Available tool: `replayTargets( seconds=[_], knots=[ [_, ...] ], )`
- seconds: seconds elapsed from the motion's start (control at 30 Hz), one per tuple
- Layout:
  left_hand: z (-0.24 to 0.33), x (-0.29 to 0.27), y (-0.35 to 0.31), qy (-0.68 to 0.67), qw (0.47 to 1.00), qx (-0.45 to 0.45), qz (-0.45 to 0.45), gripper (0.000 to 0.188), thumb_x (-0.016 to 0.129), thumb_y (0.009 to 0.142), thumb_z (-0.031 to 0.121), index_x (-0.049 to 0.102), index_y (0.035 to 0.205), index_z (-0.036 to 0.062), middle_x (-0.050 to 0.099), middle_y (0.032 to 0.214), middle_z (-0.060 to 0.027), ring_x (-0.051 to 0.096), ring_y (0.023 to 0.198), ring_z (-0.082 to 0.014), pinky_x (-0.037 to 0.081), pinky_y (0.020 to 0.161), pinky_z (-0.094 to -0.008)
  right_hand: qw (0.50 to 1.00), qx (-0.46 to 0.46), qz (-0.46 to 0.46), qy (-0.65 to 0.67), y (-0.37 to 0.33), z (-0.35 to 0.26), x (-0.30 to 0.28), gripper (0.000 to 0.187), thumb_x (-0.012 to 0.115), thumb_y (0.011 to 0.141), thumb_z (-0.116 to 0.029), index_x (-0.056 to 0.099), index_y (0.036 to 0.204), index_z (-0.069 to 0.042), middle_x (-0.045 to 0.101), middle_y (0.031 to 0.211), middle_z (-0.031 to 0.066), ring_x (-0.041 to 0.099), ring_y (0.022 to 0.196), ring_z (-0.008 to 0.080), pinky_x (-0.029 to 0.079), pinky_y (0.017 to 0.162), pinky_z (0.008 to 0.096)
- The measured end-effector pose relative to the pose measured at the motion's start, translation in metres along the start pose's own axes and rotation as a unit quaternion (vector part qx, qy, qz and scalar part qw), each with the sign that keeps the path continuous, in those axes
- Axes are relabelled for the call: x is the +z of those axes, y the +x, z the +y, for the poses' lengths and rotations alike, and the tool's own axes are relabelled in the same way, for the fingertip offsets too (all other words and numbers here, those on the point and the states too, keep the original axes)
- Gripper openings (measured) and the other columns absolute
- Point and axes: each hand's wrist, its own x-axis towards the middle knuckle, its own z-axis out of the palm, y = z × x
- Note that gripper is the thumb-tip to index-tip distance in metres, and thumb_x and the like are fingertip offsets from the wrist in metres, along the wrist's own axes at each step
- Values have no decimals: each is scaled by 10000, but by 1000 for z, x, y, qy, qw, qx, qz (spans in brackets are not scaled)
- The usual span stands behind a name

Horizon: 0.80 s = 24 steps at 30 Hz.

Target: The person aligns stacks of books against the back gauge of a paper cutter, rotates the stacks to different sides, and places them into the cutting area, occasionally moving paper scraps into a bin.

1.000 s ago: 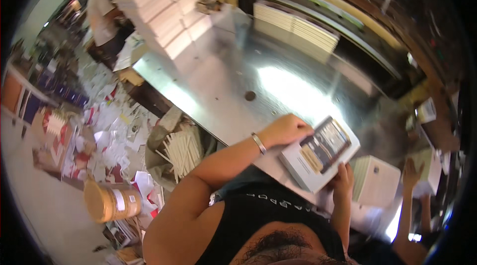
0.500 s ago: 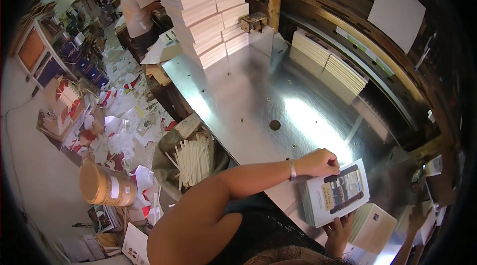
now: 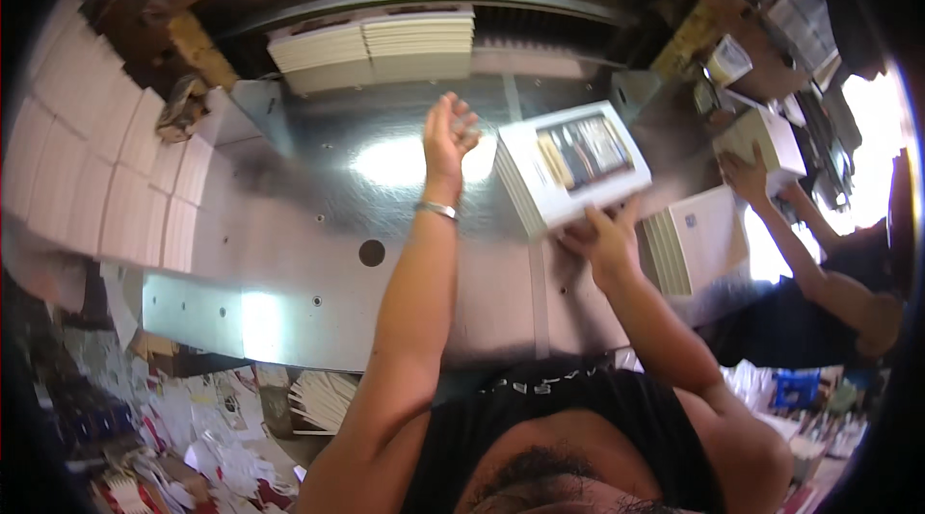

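Observation:
A stack of white-covered books [image 3: 575,165] with a dark picture on the top cover sits at a slant over the metal table [image 3: 453,273]. My right hand [image 3: 607,239] grips its near edge, thumb and fingers at the lower corner; some fingers are hidden under or behind the stack. My left hand [image 3: 450,140] is raised just left of the stack, fingers loosely spread and nothing in them. Right of my right hand, another book stack [image 3: 696,239] with a pale cover lies on the table.
In the machine's opening at the back stand two piles of books [image 3: 371,47]. Tall paper stacks [image 3: 106,148] fill the table's left end. At right, a co-worker's hand [image 3: 747,172] rests on a pale block [image 3: 776,143]. Paper scraps [image 3: 217,461] litter the floor at lower left.
The view has swung to the right. My left hand has come off the book stack and opened beside it. My right hand stays on the stack's near edge.

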Motion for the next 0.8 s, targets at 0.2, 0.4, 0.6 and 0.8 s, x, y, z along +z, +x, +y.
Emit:
replayTargets(
  seconds=[0.2, 0.4, 0.6, 0.8],
  knots=[
    [17, -12, 4, -72, 995, -31, 62, 706, 450, 976, 587, 428, 1394, 18, 501, 1309, -150, 528, 1188, -279, 470, 994, -442, 998, -9, 70, -1, 111, -5, 73, 1072, 629, 948, -132, -265, 1494, -357, 337, 1448, 258, 548, 1150, 438, 554, 897, 560],
    [22, -15, 8, -78, 993, -40, 74, 703, 435, 974, 593, 434, 1383, 22, 505, 1291, -150, 529, 1180, -272, 463, 998, -437, 996, -10, 90, 22, 202, -24, 138, 1160, 638, 954, -191, -416, 1423, -313, 230, 1538, 296, 429, 1310, 523, 494, 979, 612],
    [30, -15, 8, -72, 994, -35, 79, 703, 426, 981, 576, 422, 1393, 7, 497, 1300, -158, 522, 1193, -274, 464, 995, -431, 997, -25, 65, 36, 268, -34, 179, 1187, 648, 942, -170, -434, 1411, -300, 284, 1528, 283, 402, 1322, 545, 447, 1027, 619],
    [32, -26, 8, -76, 992, -52, 85, 702, 402, 991, 574, 414, 1398, 2, 490, 1323, -166, 519, 1197, -278, 471, 991, -429, 993, -60, 104, 17, 294, -36, 214, 1241, 723, 858, -139, -341, 1486, -260, 436, 1419, 261, 631, 1080, 400, 570, 870, 542]
  ],
)
